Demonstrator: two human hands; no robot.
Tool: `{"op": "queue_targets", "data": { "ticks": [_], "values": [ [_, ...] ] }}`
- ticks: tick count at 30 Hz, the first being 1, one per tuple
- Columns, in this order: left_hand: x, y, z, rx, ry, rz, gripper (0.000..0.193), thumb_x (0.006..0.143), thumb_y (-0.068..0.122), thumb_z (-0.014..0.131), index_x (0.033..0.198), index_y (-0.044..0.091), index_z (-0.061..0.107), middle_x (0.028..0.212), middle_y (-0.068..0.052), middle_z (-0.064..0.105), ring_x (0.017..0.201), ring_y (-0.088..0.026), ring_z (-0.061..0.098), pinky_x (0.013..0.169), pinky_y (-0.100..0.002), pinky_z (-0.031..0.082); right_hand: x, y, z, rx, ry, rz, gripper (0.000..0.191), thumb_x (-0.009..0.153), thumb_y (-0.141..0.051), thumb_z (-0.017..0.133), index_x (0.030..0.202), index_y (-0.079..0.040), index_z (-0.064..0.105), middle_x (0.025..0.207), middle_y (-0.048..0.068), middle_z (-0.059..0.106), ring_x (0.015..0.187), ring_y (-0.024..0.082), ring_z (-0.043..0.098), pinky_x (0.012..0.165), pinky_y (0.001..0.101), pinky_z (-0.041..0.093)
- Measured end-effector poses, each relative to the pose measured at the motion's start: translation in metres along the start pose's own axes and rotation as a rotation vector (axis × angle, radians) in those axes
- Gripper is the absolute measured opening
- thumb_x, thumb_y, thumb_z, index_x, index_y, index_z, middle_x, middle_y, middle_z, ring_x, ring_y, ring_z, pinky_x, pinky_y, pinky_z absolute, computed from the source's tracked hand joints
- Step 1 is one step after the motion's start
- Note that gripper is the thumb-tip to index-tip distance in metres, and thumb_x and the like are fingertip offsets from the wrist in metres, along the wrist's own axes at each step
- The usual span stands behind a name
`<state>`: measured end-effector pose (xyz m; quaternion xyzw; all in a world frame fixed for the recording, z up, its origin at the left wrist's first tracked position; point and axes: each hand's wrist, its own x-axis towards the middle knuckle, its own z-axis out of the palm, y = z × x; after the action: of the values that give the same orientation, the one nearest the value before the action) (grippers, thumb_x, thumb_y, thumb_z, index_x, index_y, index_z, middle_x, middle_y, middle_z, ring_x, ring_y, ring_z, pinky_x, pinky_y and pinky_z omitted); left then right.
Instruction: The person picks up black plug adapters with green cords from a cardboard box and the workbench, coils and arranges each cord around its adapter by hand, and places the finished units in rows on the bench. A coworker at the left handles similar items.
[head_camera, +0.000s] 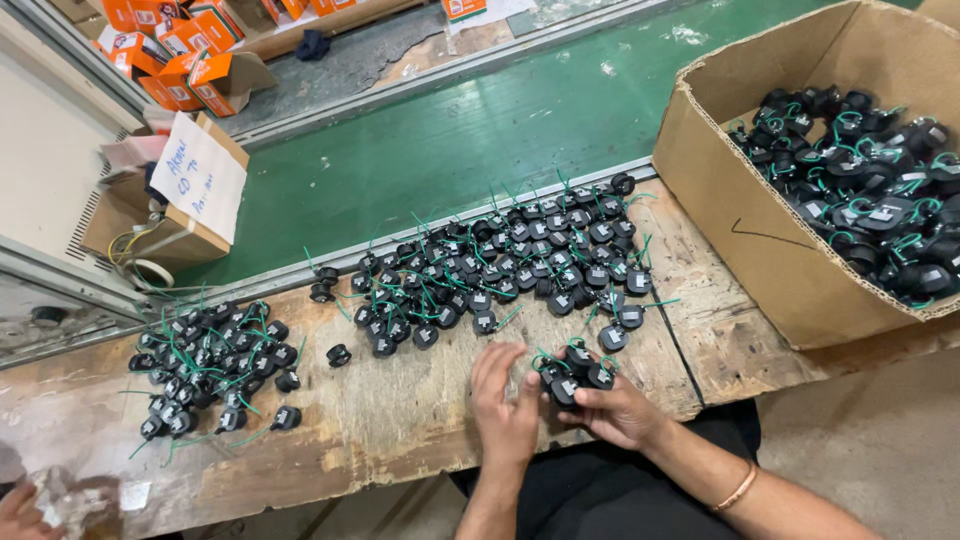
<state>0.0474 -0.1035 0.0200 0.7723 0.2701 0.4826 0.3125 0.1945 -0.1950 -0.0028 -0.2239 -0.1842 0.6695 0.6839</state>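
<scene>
My right hand (618, 410) cups a small bunch of black round parts with green wires (574, 375) near the front edge of the worn wooden bench (400, 420). My left hand (503, 403) sits right beside it, fingers spread and bent toward the bunch, touching it at the thumb side. A broad pile of the same parts (500, 265) lies just beyond both hands. A second pile (210, 360) is spread at the left of the bench.
An open cardboard box (760, 240) full of the same parts stands at the right. A green conveyor belt (460, 140) runs behind the bench. A smaller box with a handwritten paper (195, 180) and orange cartons (180, 60) sit at far left. Another person's hand (20, 510) shows bottom left.
</scene>
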Motion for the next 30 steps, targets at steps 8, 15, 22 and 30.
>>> {"op": "queue_targets", "data": {
  "ticks": [8, 15, 22, 30],
  "values": [
    [0.005, 0.003, 0.0, -0.182, -0.098, -0.038, 0.01, 0.094, 0.01, 0.074, 0.104, 0.008, 0.077, 0.108, -0.008, 0.079, 0.12, -0.027, 0.071, 0.107, -0.041, 0.054, -0.001, 0.009, -0.003, -0.19, -0.062, -0.015, 0.075, 0.079, -0.01, 0.086, 0.142, -0.007, 0.046, 0.123, 0.006, 0.061, 0.111, 0.019, 0.063, 0.093, 0.0385, 0.056],
    [0.005, -0.001, -0.015, -0.079, -0.117, -0.134, 0.036, 0.091, 0.008, 0.071, 0.126, -0.003, 0.066, 0.129, -0.017, 0.067, 0.122, -0.033, 0.062, 0.104, -0.04, 0.045, -0.001, 0.012, -0.008, -0.342, -0.102, -0.075, 0.069, 0.08, -0.015, 0.088, 0.138, -0.002, 0.053, 0.129, 0.007, 0.06, 0.119, 0.019, 0.059, 0.102, 0.0366, 0.049],
    [-0.003, -0.013, -0.012, -0.245, -0.095, -0.328, 0.017, 0.091, 0.005, 0.074, 0.107, 0.0, 0.075, 0.108, -0.011, 0.076, 0.109, -0.026, 0.071, 0.097, -0.035, 0.054, -0.001, 0.013, -0.015, -0.496, -0.154, -0.179, 0.065, 0.083, -0.022, 0.087, 0.135, -0.001, 0.055, 0.133, 0.006, 0.058, 0.125, 0.017, 0.056, 0.108, 0.0343, 0.046],
    [-0.004, -0.002, -0.034, -0.123, -0.038, 0.107, 0.022, 0.091, -0.006, 0.07, 0.108, 0.006, 0.075, 0.099, -0.005, 0.079, 0.112, -0.025, 0.073, 0.096, -0.037, 0.059, 0.0, 0.014, -0.017, -0.392, -0.116, -0.13, 0.063, 0.083, -0.026, 0.088, 0.132, -0.001, 0.056, 0.131, 0.009, 0.057, 0.122, 0.019, 0.055, 0.104, 0.0372, 0.047]
  ]
}}
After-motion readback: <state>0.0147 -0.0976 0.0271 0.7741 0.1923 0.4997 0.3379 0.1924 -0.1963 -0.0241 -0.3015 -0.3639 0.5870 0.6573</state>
